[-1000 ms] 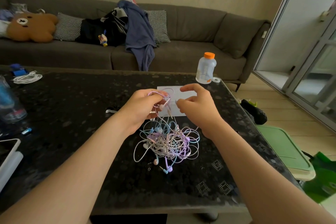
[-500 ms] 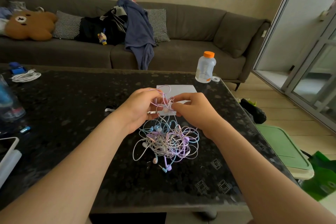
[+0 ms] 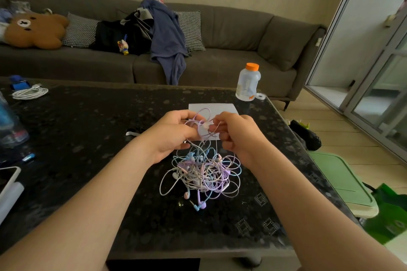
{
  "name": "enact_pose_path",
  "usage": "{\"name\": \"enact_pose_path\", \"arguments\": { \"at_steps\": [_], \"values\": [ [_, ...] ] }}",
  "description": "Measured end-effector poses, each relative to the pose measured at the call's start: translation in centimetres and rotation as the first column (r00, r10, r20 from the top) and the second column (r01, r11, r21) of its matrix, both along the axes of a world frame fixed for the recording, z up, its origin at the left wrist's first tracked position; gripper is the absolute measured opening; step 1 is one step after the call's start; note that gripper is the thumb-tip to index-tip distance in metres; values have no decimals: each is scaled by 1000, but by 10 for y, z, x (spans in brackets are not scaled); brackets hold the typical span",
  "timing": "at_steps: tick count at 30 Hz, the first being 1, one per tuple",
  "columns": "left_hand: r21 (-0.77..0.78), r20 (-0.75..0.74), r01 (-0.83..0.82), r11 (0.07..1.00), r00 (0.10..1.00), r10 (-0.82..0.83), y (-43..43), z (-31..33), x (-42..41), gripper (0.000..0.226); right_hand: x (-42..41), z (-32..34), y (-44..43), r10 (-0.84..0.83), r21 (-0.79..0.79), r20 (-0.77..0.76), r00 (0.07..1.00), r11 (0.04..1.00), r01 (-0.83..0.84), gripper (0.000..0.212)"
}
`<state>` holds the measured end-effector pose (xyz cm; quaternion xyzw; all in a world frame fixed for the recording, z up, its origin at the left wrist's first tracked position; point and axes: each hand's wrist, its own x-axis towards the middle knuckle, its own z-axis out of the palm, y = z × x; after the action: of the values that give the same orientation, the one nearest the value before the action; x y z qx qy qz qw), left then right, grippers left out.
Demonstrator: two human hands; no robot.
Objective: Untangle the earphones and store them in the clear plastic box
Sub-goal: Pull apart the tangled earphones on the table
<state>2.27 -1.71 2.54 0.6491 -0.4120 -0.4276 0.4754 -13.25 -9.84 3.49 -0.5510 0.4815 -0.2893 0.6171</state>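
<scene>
A tangled bundle of pastel pink, purple and blue earphones (image 3: 203, 175) lies on the dark table (image 3: 88, 138), its upper cords lifted. My left hand (image 3: 170, 136) grips a loop of the cords above the pile. My right hand (image 3: 236, 133) pinches cords and a pale earbud close to the left hand's fingertips. Behind both hands lies a flat pale rectangular thing (image 3: 212, 109), which looks like the clear plastic box, partly hidden by the hands.
A translucent bottle with an orange cap (image 3: 248, 82) stands at the table's far right corner. A coiled white cable (image 3: 29, 93), a blue bottle (image 3: 10, 125) and a phone (image 3: 7, 179) sit at the left. A sofa is behind; green bins stand at the right.
My two hands have moved closer together above the pile. The right hand's fingers now curl round the cords beside the left hand's.
</scene>
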Motion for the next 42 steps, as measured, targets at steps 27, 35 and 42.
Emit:
{"name": "enact_pose_path", "arguments": {
  "at_steps": [27,35,42],
  "values": [
    [-66,-77,-121,990,990,116,-6,-3,-5,17,-7,8,14,214,-3,-165,963,976,-217,20],
    [24,-377,-157,987,913,154,-4,2,-6,20,-5,6,12,156,116,-2,988,981,-155,20],
    [55,-160,-207,977,964,213,-5,1,-4,22,-6,4,8,95,80,-72,993,993,-89,20]
  ]
}}
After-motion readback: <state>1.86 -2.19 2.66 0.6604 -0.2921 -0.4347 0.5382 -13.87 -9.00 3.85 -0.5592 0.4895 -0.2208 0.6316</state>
